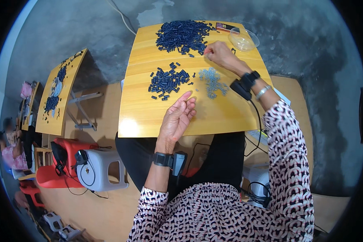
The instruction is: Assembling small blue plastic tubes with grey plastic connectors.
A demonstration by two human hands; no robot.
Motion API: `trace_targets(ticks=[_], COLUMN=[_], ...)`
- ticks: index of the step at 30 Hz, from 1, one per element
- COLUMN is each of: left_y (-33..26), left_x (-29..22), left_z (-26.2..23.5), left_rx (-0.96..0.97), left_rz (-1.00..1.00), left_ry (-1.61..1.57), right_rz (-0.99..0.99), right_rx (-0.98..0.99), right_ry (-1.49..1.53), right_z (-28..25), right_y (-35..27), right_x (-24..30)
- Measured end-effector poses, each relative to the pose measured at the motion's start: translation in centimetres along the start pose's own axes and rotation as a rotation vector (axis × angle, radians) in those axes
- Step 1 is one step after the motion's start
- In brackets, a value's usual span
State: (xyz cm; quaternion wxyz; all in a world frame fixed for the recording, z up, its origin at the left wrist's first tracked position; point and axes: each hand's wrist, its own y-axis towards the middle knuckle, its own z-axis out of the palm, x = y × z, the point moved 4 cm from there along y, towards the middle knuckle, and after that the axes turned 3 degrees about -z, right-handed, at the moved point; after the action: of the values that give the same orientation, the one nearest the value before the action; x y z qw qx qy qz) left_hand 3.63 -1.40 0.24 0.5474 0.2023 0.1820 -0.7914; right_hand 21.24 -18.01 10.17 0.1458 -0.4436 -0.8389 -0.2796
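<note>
My right hand [222, 55] reaches to the right edge of a large heap of small dark blue tube-like pieces [181, 36]. Its fingertips are pinched together, and what they hold, if anything, is too small to make out. Palm turned up, my left hand [178, 117] hovers over the table's near part with fingers loosely bent and apart; no object shows in it. Beyond it lies a smaller pile of the same dark pieces [167, 82]. Small silvery metal parts, perhaps screws [212, 82], are spread between my two hands. A few dark bits lie loose near them.
A clear round plastic dish [244, 39] and a dark keypad device [227, 27] sit at the yellow table's [145, 117] far right. Black cable hangs from my right wrist device [246, 85]. Left are another table [68, 109], a red chair [48, 176], a grey stool [103, 169] and people.
</note>
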Motion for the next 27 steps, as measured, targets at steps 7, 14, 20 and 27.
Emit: trace_targets(ticks=[7,14,20,27], left_y=[-0.2,-0.4,-0.3,-0.1], left_x=[0.3,-0.1,0.0,-0.1], left_z=[0.3,0.6,0.6,0.5], left_rx=[-0.008,-0.013,0.007,-0.041], left_rz=[-0.034,-0.028,-0.034,0.068], left_ry=[-0.024,-0.042,-0.071,-0.023], right_rz=[0.109,0.071,0.100,-0.002], right_rx=[0.099,0.080,0.129,0.151], right_ry=[-0.064,-0.153,-0.160,0.024], right_z=[5.9,7.1,6.6,3.9], right_y=[4.4,4.6,4.2,0.6], right_x=[-3.1,-2.9,-1.9,2.9])
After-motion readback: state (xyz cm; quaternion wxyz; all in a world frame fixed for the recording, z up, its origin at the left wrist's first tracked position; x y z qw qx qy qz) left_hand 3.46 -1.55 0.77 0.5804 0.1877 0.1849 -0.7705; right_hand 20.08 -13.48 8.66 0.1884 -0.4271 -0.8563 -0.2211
